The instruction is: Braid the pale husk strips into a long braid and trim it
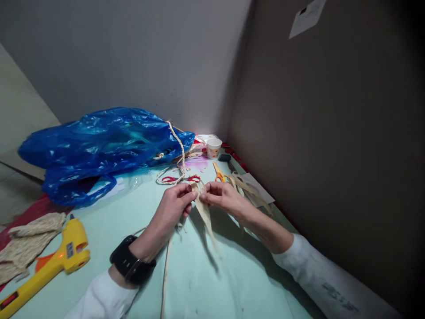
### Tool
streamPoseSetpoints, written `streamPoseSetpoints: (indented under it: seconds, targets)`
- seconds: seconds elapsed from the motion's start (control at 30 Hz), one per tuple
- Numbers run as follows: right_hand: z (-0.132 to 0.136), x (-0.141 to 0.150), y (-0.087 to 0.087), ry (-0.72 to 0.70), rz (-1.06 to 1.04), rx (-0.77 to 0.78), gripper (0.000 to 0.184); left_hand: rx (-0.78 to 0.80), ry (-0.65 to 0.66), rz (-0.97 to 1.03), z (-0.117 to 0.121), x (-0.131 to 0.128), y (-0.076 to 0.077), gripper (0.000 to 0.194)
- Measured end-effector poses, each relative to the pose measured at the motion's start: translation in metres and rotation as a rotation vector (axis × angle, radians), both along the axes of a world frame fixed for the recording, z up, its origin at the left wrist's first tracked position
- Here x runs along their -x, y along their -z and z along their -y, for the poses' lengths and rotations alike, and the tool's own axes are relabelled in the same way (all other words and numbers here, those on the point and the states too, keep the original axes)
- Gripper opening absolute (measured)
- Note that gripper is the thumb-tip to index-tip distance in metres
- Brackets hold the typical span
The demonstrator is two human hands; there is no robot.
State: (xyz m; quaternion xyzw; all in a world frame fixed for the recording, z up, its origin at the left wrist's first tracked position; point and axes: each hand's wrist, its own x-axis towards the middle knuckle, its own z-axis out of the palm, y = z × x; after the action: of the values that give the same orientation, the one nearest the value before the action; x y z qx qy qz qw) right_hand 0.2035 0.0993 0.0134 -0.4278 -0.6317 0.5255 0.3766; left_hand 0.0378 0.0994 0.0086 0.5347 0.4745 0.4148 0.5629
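My left hand [174,204] and my right hand [223,198] meet above the pale green table [206,283]. Both pinch the top of a tan dried-leaf strip [203,212] that hangs down between them toward the table. The fingertips of both hands are closed on it, almost touching each other. A black wristband [132,265] sits on my left wrist. A thin tan strand [165,274] trails from under my left hand toward the near edge.
A big blue plastic bag [99,150] lies at the back left. Red scissors [181,179] and orange scissors [218,173] sit behind my hands, with a braided cord [179,148], a small cup [213,147] and more tan strips [247,189]. A yellow glue gun [49,261] lies front left, by woven cloth [28,241]. Walls close in at right.
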Motion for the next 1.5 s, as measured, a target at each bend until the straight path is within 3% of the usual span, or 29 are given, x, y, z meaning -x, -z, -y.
streamPoseSetpoints:
  seconds: [0.27, 0.67, 0.93, 1.1, 1.23, 1.37, 1.5]
  targets:
    - [0.000, 0.002, 0.009, -0.035, -0.064, -0.008, 0.025, -0.060, 0.043, -0.051, 0.001, 0.001, -0.002, 0.023]
    - [0.003, 0.006, 0.007, 0.045, -0.147, -0.047, 0.023, 0.093, 0.015, 0.185, -0.001, 0.001, 0.000, 0.023]
    - [0.004, 0.005, 0.002, 0.058, -0.020, -0.132, 0.027, -0.014, 0.045, 0.028, 0.001, -0.001, 0.002, 0.017]
    - [0.002, 0.004, 0.009, 0.009, -0.088, -0.024, 0.032, -0.106, 0.064, -0.096, 0.002, -0.001, 0.001, 0.017]
    - [0.004, 0.008, 0.011, -0.027, -0.243, 0.047, 0.029, -0.176, 0.007, -0.188, 0.003, -0.002, -0.003, 0.017]
    - [0.008, 0.003, -0.009, 0.003, -0.332, 0.114, 0.027, -0.208, -0.184, -0.214, 0.001, 0.002, -0.003, 0.013]
    - [0.016, -0.028, -0.051, 0.168, -0.308, -0.082, 0.021, -0.047, -0.211, 0.012, -0.006, 0.013, -0.005, 0.011]
